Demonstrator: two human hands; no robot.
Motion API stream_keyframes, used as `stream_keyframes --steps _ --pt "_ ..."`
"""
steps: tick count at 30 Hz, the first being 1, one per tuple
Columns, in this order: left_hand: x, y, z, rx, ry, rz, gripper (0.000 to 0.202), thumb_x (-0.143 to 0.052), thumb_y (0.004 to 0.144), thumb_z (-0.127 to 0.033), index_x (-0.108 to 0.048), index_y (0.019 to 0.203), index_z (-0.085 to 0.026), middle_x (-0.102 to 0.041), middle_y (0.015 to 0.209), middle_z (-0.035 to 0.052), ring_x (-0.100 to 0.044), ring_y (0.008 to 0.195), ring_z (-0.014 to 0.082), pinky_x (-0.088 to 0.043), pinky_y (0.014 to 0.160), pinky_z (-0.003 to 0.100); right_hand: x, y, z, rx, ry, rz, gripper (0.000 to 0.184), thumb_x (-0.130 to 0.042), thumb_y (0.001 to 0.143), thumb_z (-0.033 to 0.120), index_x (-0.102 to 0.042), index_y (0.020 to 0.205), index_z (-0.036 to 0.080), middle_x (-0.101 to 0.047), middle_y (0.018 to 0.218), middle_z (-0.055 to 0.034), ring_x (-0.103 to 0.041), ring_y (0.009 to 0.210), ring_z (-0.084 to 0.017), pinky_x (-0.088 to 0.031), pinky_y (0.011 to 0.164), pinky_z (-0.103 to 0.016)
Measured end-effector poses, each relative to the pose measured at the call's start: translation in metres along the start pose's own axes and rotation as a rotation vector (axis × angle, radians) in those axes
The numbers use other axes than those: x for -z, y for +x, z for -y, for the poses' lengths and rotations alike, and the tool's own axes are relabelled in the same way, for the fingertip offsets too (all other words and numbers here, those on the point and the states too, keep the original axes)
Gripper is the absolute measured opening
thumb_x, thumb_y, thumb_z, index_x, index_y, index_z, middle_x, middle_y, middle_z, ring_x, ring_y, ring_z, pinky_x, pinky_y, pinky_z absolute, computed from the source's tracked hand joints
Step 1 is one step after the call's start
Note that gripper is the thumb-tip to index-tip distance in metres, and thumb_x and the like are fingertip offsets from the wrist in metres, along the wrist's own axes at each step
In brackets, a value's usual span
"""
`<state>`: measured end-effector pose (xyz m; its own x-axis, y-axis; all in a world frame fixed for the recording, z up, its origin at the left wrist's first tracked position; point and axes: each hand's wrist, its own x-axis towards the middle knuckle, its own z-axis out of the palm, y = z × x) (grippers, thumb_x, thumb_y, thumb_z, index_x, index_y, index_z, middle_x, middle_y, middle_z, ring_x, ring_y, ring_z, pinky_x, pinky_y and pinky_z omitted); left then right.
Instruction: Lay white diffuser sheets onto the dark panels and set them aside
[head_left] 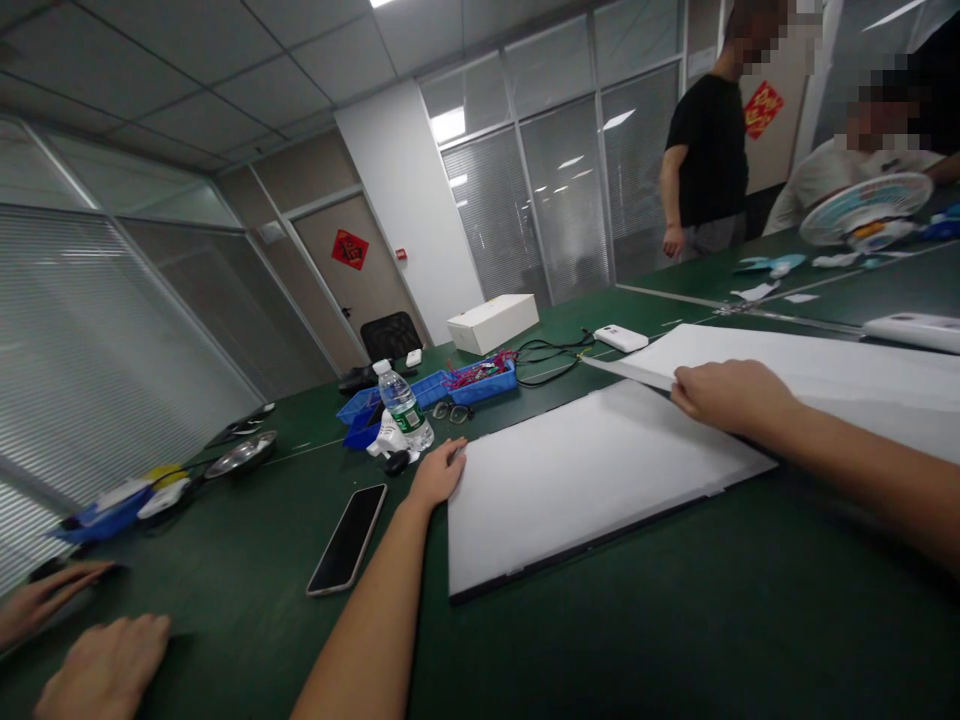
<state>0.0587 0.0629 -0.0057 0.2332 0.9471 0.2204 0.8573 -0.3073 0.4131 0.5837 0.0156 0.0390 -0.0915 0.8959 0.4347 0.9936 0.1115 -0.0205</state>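
Observation:
A white rectangular panel [577, 480] with a thin dark edge lies flat on the green table. My left hand [437, 474] grips its left edge near the far corner, with fingers bent over the rim. To the right, my right hand [724, 395] pinches the near edge of a large white sheet [840, 370]. The sheet is raised at its left end and overlaps the panel's far right corner. Fingertips under the sheet are hidden. Left of my left forearm rests a dark-screened phone [347, 540].
A water bottle [403, 405], blue trays [484, 385] with red wires, and a white box [493, 322] stand beyond the panel. Another person's hands [109, 665] rest at lower left. A metal dish [241, 455] lies far left. One person [709, 150] stands at the back right; another sits nearby.

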Motion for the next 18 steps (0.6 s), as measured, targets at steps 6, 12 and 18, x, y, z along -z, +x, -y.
stream_keyframes --steps 6,12,18 --pt "-0.003 0.001 -0.002 0.001 -0.011 -0.006 0.048 -0.051 0.094 -0.035 -0.065 0.137 -0.018 -0.061 0.147 0.0074 -0.046 0.145 0.0271 -0.034 0.122 0.043 0.009 -0.028 0.081 0.629 -0.039 0.023 0.027 -0.040 0.102 0.027 -0.062 0.090 0.018 -0.068 0.082 -0.0060 -0.056 0.066 -0.015 -0.028 0.065 -0.029" --pt "-0.003 0.002 -0.004 -0.017 0.000 -0.010 0.052 -0.038 0.101 -0.045 -0.064 0.137 -0.017 -0.062 0.145 0.0088 -0.048 0.144 0.0265 -0.037 0.120 0.042 0.001 -0.054 0.124 0.936 0.080 0.028 0.019 -0.046 0.101 0.023 -0.058 0.087 0.018 -0.065 0.080 -0.0031 -0.052 0.067 -0.014 -0.021 0.060 -0.030" --pt "-0.003 0.002 -0.002 -0.010 0.010 -0.019 0.056 -0.045 0.098 -0.050 -0.061 0.141 -0.017 -0.061 0.146 0.0104 -0.052 0.141 0.0286 -0.039 0.118 0.043 0.006 -0.061 0.130 1.008 0.153 -0.008 0.027 -0.041 0.105 0.031 -0.060 0.089 0.018 -0.066 0.084 -0.0030 -0.054 0.072 -0.014 -0.027 0.063 -0.031"
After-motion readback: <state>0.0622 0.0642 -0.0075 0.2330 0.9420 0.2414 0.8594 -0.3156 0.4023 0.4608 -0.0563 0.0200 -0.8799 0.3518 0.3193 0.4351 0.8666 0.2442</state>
